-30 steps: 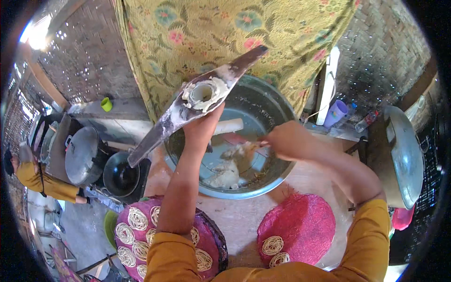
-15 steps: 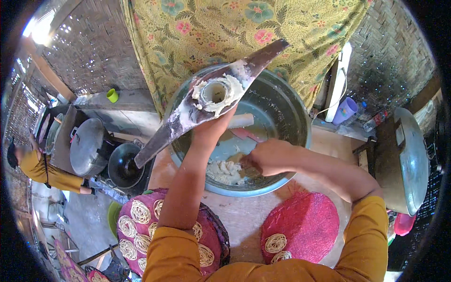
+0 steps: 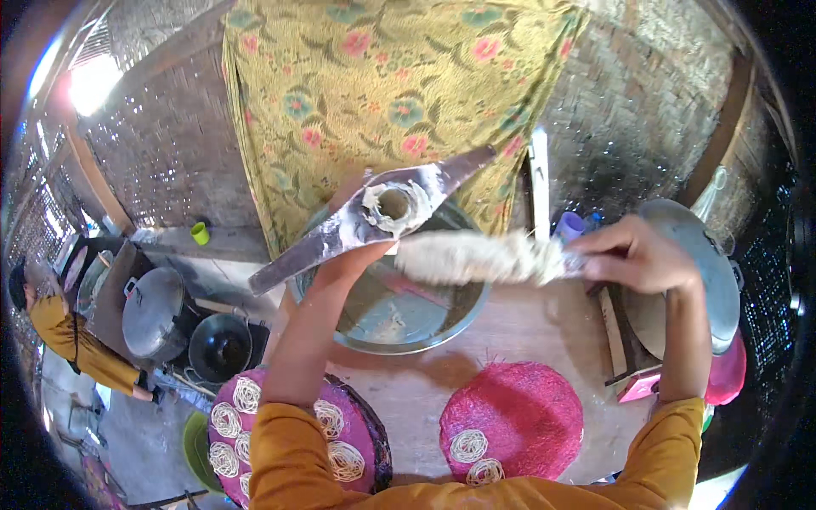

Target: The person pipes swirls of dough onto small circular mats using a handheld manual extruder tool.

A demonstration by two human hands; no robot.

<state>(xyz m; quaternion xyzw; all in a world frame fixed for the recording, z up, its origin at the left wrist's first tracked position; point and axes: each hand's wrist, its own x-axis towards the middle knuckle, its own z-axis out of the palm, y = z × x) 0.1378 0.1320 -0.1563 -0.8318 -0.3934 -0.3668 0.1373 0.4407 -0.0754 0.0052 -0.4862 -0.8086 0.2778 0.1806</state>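
My left hand [image 3: 363, 255] grips a dark wooden press [image 3: 337, 235] from below, its fingers mostly hidden. The press is a long tapered bar with a round opening in the middle, rimmed with pale dough. My right hand [image 3: 642, 253], fingers closed, holds the right end of a long, dough-covered stick [image 3: 476, 257]. It lies nearly level above the basin's right side and is smeared by motion, its core hidden; its left end is beside the press. Below is a wide metal basin [image 3: 414, 347] with a little dough residue [image 3: 391, 327] inside.
Noodle-like coils [image 3: 347, 461] lie on a round magenta mat [image 3: 367, 408] at left; a second mat [image 3: 531, 416] at right bears two. Dark pans [image 3: 219, 347] and a person in yellow [image 3: 64, 331] are farther left. A large lidded pot [image 3: 693, 280] stands right, behind my right forearm.
My right hand has risen out of the basin and swung right, bringing the dough-covered stick up. The dough heap in the basin has gone. The press appears lower and slightly left.
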